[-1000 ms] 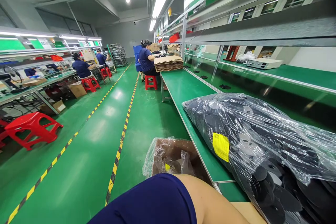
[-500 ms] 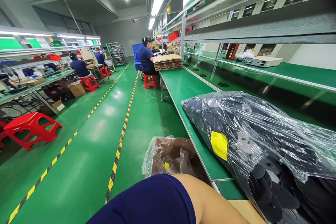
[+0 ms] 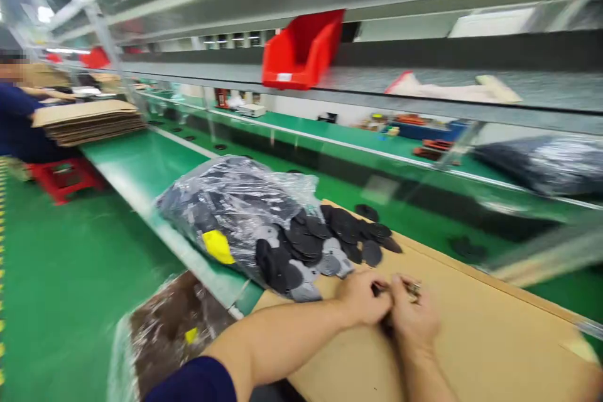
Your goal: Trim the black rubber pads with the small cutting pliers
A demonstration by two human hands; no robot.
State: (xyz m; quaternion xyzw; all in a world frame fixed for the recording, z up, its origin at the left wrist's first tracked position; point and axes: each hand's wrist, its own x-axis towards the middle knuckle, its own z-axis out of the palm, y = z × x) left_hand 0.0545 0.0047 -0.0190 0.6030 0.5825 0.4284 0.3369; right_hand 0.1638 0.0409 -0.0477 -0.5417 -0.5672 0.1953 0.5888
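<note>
My left hand (image 3: 362,296) and my right hand (image 3: 414,317) meet over a brown cardboard sheet (image 3: 471,333) on the green bench. Both have their fingers pinched together around a small dark piece with a bit of metal showing; motion blur hides what it is. Just beyond my hands several black round discs (image 3: 325,239) spill out of a clear plastic bag (image 3: 230,207) with a yellow label (image 3: 217,246).
A plastic-lined cardboard box (image 3: 169,320) stands on the floor at the bench's near edge. A stack of flat cardboard (image 3: 87,120) lies far left, beside a seated person in blue (image 3: 19,119). A red bin (image 3: 301,50) sits on the shelf above. Another dark bag (image 3: 546,163) lies at right.
The view has swung right and down from the aisle to the bench. My two hands, unseen before, are now in sight, pinched together over the cardboard sheet.
</note>
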